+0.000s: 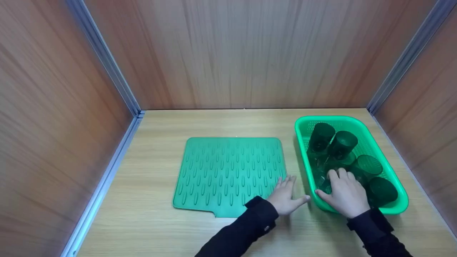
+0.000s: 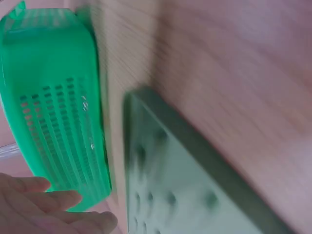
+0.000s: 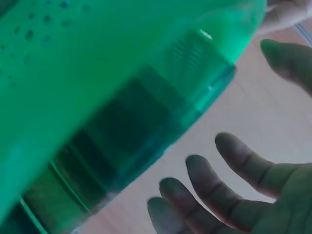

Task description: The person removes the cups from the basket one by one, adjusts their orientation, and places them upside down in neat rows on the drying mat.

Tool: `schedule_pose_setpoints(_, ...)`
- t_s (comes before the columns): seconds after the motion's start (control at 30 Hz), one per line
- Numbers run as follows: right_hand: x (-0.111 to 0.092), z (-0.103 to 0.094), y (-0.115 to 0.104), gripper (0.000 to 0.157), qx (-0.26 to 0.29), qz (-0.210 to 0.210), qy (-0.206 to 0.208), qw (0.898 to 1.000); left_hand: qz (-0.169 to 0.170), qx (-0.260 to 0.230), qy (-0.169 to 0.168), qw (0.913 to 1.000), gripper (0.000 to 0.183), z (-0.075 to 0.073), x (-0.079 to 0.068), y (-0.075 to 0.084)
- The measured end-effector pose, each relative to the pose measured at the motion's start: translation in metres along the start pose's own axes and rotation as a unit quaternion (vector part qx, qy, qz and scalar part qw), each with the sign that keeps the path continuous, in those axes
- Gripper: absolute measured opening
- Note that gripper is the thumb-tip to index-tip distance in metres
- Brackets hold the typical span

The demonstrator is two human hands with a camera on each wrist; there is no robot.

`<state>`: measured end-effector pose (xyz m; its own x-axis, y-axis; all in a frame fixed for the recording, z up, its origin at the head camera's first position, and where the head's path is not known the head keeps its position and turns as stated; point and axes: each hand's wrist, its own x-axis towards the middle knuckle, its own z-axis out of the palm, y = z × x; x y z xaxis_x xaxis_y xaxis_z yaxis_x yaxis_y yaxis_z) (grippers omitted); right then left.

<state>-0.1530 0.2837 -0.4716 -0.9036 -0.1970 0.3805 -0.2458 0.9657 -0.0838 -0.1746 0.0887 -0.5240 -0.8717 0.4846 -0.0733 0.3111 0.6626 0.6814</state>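
Observation:
Several dark green see-through tumblers (image 1: 343,144) lie and lean in a bright green basket (image 1: 387,157) at the right of the head view. My right hand (image 1: 346,196) reaches over the basket's near part with fingers bent loosely among the tumblers. In the right wrist view its fingers (image 3: 209,178) are spread apart, with a gap between them and a tumbler (image 3: 136,112). Over the right near corner of a green ribbed mat (image 1: 228,167), my left hand (image 1: 284,200) extends its fingers, thumb toward the basket wall. Nothing is in its grasp.
The mat lies flat on a light wooden table (image 1: 153,160), left of the basket (image 2: 53,53). Wood-grain panels (image 1: 242,53) rise at the back and both sides, joined by metal corner strips (image 1: 107,60).

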Motion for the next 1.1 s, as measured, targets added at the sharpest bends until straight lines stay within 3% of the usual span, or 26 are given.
schedule_pose_setpoints(0.2, -0.004, 0.003, 0.004, 0.041, -0.008, 0.005, -0.051, 0.999, -0.038, -0.070, 0.002, 0.9968, 0.072, 0.010, 0.014, 0.020)
schedule_pose_setpoints(0.47, -0.004, 0.006, 0.005, 0.033, 0.003, 0.006, -0.094, 0.996, -0.034, -0.131, 0.022, 0.9905, 0.057, 0.016, 0.032, 0.034)
schedule_pose_setpoints(0.57, -0.003, 0.006, 0.005, 0.027, 0.019, 0.011, -0.110, 0.994, -0.068, -0.172, 0.023, 0.9824, 0.056, 0.018, 0.036, 0.038)
schedule_pose_setpoints(0.73, -0.002, 0.007, 0.005, 0.017, 0.044, 0.028, -0.149, 0.987, -0.112, -0.256, 0.034, 0.9595, 0.049, 0.024, 0.039, 0.042)
schedule_pose_setpoints(0.87, -0.003, 0.009, 0.003, 0.019, 0.055, 0.034, -0.156, 0.986, -0.114, -0.291, 0.046, 0.9487, 0.040, 0.027, 0.038, 0.045)
schedule_pose_setpoints(0.97, -0.005, 0.010, 0.002, 0.027, 0.051, 0.031, -0.143, 0.988, -0.110, -0.301, 0.054, 0.9455, 0.035, 0.028, 0.037, 0.046)
schedule_pose_setpoints(1.1, -0.006, 0.009, 0.000, 0.026, 0.034, 0.022, -0.129, 0.991, -0.105, -0.317, 0.062, 0.9405, 0.029, 0.029, 0.036, 0.048)
